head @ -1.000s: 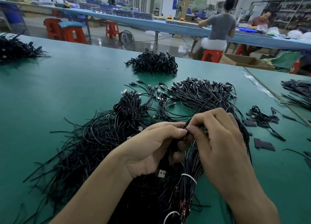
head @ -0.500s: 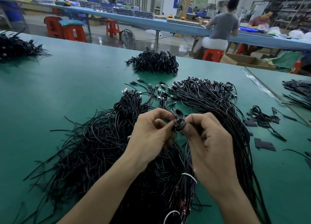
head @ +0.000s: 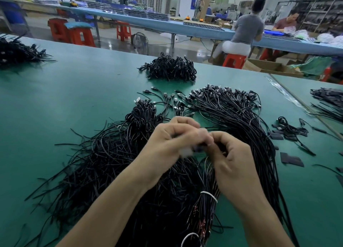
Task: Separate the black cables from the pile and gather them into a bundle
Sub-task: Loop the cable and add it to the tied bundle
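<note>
A big pile of loose black cables (head: 104, 165) covers the green table in front of me. My left hand (head: 167, 144) and my right hand (head: 230, 157) meet above its middle, fingers pinched together on a small coil of black cable (head: 199, 148) that is blurred and mostly hidden between them. Below my right wrist lies a bundle of cables tied with a white band (head: 208, 196). A long sheaf of cables with plug ends (head: 232, 105) runs off to the right of my hands.
A finished heap of coiled cables (head: 169, 68) sits further back, another heap (head: 16, 51) at the far left. Small black strips (head: 291, 159) and a few cables (head: 289, 129) lie at the right. People sit at a blue bench (head: 185, 30) behind.
Both hands have risen from low over the pile and moved slightly away from me. The small coil between the fingers has been turned and is now blurred by motion.
</note>
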The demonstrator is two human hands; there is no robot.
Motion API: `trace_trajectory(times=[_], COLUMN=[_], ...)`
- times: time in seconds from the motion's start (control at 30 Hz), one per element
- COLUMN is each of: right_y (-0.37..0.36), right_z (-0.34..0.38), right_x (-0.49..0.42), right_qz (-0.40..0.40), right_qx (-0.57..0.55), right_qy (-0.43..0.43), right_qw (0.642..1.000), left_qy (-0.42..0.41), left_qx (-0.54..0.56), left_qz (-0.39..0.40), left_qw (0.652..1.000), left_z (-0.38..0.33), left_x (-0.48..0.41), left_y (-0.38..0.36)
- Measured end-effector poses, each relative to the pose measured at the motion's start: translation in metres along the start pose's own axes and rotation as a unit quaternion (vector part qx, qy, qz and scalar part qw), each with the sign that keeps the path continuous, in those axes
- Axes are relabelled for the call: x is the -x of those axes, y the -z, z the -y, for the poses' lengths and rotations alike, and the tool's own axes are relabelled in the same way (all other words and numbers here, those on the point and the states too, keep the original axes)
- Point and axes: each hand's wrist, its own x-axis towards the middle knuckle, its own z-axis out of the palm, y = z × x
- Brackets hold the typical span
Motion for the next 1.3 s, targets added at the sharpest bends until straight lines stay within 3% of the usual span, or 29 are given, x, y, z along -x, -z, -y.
trace_trajectory(times=[0.1,0.33,0.67,0.83,0.93,1.07,1.3], right_y=[0.006,0.004,-0.005,-0.007,-0.004,0.002,0.004], right_z=[-0.001,0.007,0.005,0.002,0.001,-0.005,-0.007], right_x=[-0.002,0.000,0.003,0.001,0.000,-0.001,-0.003], right_qz=[-0.039,-0.054,0.037,0.059,0.050,0.022,0.010], right_qx=[0.008,-0.022,-0.096,-0.163,-0.124,-0.051,-0.070], right_qy=[0.024,0.042,0.006,-0.034,-0.023,-0.010,-0.027], right_qw=[0.999,0.997,0.995,0.984,0.991,0.998,0.997], left_qy=[-0.031,-0.019,-0.019,-0.054,-0.042,0.006,0.025], left_qx=[-0.109,-0.160,0.118,0.074,0.043,-0.062,-0.156], left_qz=[-0.019,-0.093,-0.077,-0.052,-0.023,-0.047,-0.045], left_qw=[0.993,0.982,0.990,0.994,0.998,0.997,0.986], left_z=[0.005,0.009,-0.008,-0.005,-0.001,0.005,0.009], left_x=[0.002,0.002,0.002,0.002,0.001,0.001,0.000], left_y=[-0.004,-0.009,-0.007,-0.006,-0.002,-0.001,0.003])
